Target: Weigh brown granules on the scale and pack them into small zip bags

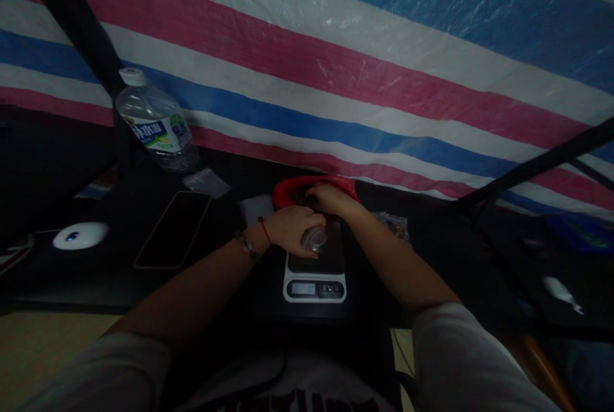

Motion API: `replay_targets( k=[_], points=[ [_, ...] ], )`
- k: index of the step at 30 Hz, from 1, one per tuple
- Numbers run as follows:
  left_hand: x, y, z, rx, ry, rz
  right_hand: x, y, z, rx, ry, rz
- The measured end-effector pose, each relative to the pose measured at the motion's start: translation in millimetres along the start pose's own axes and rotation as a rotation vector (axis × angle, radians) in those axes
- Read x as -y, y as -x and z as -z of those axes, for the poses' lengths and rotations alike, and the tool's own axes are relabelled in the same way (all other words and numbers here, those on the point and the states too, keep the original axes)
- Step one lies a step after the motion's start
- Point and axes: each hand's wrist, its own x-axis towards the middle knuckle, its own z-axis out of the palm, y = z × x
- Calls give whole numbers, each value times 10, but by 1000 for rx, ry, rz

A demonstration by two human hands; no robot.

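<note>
Head view: our left hand (pixel 292 229) grips a small clear bag (pixel 315 239) over the scale (pixel 314 274), centre of the table (pixel 71 277). Right hand (pixel 329 198) reaches into the red bag (pixel 288 189) just beyond; grip can't tell. Dim light, so bits could spill off the scale w/o us noticing.

2 hands (pixel 292 228) (pixel 326 198) – 1 scale (pixel 315 274), 1 bottle (pixel 156 123), 1 phone (pixel 173 229), 1 red bag (pixel 288 189).

Dark table (pixel 225 284) w/ scale (pixel 314 274), phone (pixel 173 229), 1 water bottle (pixel 156 121), red bag (pixel 292 189).
</note>
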Motion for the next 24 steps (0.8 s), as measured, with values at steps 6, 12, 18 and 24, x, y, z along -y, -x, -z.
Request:
replay_targets(
  k=[6, 12, 18, 24],
  points=[
    [78, -15, -34, 107, -63, -55, -30, -31, 31, 42, -15, -78],
    [273, -48, -60, -146, 11, 87, -90, -35, 104, 11, -148, -107],
    [486, -37, -106, -559, 104, 316, -47, 55, 22, -87, -209, -140],
    [595, -48, -117, -638, 121, 455, 54, 131, -53, -66, -151, -120]
  ],
)
